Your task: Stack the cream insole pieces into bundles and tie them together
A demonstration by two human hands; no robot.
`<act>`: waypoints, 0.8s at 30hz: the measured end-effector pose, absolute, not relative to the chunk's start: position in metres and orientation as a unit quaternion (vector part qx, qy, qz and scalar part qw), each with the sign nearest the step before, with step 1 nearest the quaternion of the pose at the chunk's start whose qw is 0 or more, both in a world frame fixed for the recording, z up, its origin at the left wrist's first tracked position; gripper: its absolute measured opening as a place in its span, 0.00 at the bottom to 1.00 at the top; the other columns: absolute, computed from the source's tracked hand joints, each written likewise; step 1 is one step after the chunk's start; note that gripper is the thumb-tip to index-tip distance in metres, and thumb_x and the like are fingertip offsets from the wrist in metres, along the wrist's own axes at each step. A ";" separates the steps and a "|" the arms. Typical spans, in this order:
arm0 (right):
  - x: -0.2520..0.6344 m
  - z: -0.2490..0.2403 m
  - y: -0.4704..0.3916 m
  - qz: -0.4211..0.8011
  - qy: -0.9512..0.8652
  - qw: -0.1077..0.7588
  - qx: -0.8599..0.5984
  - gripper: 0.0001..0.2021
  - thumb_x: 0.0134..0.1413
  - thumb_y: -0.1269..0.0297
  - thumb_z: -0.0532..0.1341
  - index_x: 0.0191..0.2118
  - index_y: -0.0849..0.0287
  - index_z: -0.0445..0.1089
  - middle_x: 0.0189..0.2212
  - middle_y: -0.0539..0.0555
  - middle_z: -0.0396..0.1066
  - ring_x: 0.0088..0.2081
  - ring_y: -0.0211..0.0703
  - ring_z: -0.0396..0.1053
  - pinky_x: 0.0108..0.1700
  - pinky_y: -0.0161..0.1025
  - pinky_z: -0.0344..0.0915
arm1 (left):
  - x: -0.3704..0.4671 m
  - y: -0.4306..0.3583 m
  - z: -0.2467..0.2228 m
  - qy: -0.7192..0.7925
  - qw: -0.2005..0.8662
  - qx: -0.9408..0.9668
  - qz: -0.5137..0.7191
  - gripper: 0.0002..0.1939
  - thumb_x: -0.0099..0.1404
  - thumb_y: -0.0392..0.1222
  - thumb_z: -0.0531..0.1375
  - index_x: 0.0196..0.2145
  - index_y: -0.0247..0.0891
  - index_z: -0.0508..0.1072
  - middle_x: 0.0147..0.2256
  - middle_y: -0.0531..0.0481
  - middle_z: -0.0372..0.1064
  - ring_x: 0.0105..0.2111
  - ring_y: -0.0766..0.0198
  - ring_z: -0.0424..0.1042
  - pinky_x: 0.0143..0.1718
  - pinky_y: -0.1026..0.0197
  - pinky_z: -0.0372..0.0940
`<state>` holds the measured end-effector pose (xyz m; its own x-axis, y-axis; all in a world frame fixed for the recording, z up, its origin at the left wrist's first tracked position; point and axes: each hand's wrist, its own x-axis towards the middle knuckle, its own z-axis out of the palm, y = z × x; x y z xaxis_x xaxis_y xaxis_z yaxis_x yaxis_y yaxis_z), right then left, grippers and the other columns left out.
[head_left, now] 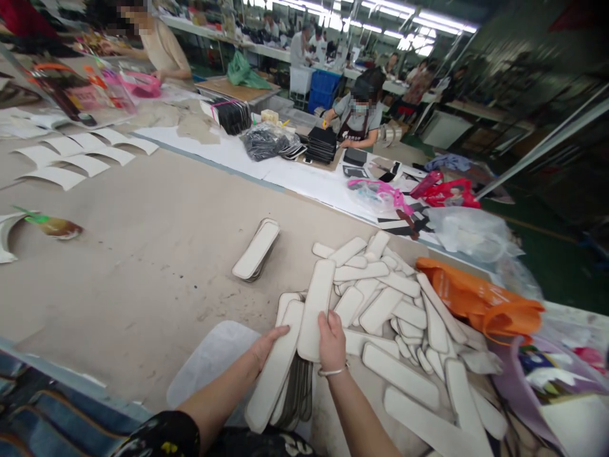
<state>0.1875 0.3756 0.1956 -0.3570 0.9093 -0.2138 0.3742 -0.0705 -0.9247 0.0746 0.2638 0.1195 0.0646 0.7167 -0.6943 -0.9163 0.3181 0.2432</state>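
Note:
My left hand (267, 348) grips a long off-white strip with rounded ends (275, 374), its thumb lying on the top face. Beneath this strip is a stack of similar pieces (301, 387) with dark edges. In my right hand (332, 343) is a second off-white strip (318, 292), pinched at its right edge and slanting over the far end of the stack. To the right spreads a loose heap of such strips (375, 273). A small neat pile of them (257, 251) stands farther off on the table.
A translucent sheet (214, 355) lies left of my left arm. An orange bag (476, 298) and a lilac basket (514, 374) border the heap at right. Curved white pieces (61, 158) lie far left. Across the brown-covered table (143, 254), a person (356, 114) works beside black stacks (321, 146).

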 end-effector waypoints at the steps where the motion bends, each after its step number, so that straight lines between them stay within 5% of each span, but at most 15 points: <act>1: 0.191 0.199 0.371 0.529 -0.632 0.250 -0.508 0.19 0.55 0.48 0.51 0.37 0.58 0.69 0.38 0.55 0.71 0.44 0.46 0.66 0.50 0.41 0.61 | 0.074 0.264 0.118 0.385 0.707 -0.136 0.578 0.28 0.58 0.48 0.60 0.49 0.22 0.68 0.31 0.34 0.76 0.27 0.51 0.75 0.32 0.54 0.68; 4: 0.197 0.204 0.353 0.545 -0.651 0.202 -0.488 0.18 0.58 0.50 0.49 0.33 0.58 0.68 0.29 0.52 0.69 0.35 0.44 0.66 0.40 0.40 0.65 | 0.072 0.270 0.116 0.404 0.668 -0.141 0.608 0.28 0.58 0.51 0.60 0.49 0.26 0.68 0.32 0.37 0.76 0.29 0.52 0.75 0.34 0.55 0.69; 9: 0.199 0.185 0.323 0.466 -0.754 0.127 -0.445 0.17 0.56 0.61 0.50 0.48 0.60 0.67 0.39 0.59 0.68 0.44 0.50 0.65 0.49 0.46 0.62 | 0.068 0.280 0.115 0.442 0.611 -0.141 0.642 0.28 0.59 0.51 0.60 0.51 0.28 0.67 0.30 0.41 0.77 0.28 0.54 0.75 0.36 0.56 0.69; 15: 0.206 0.162 0.323 0.387 -0.783 0.132 -0.468 0.40 0.42 0.55 0.63 0.61 0.64 0.52 0.56 0.65 0.55 0.59 0.59 0.52 0.60 0.53 0.52 | 0.072 0.282 0.128 0.426 0.645 -0.146 0.618 0.35 0.59 0.62 0.55 0.50 0.25 0.68 0.34 0.36 0.76 0.34 0.50 0.75 0.42 0.51 0.68; 18: 0.213 0.145 0.330 0.484 -0.725 0.108 -0.477 0.53 0.37 0.51 0.65 0.65 0.69 0.37 0.63 0.68 0.42 0.64 0.58 0.41 0.63 0.54 0.45 | 0.078 0.282 0.133 0.422 0.652 -0.165 0.607 0.38 0.58 0.65 0.54 0.50 0.26 0.67 0.35 0.35 0.76 0.36 0.48 0.75 0.44 0.48 0.67; 21: 0.217 0.129 0.331 0.587 -0.674 0.083 -0.442 0.57 0.37 0.53 0.65 0.65 0.69 0.28 0.64 0.68 0.41 0.64 0.53 0.44 0.62 0.50 0.48 | 0.084 0.281 0.130 0.379 0.681 -0.163 0.605 0.40 0.57 0.67 0.51 0.51 0.25 0.67 0.38 0.34 0.75 0.40 0.46 0.74 0.48 0.47 0.64; 24: 0.215 0.135 0.329 0.553 -0.696 0.100 -0.447 0.59 0.32 0.60 0.66 0.65 0.68 0.27 0.64 0.66 0.40 0.64 0.52 0.44 0.63 0.47 0.47 | 0.088 0.283 0.128 0.329 0.704 -0.136 0.615 0.43 0.57 0.69 0.48 0.52 0.24 0.66 0.41 0.33 0.74 0.45 0.45 0.71 0.53 0.47 0.60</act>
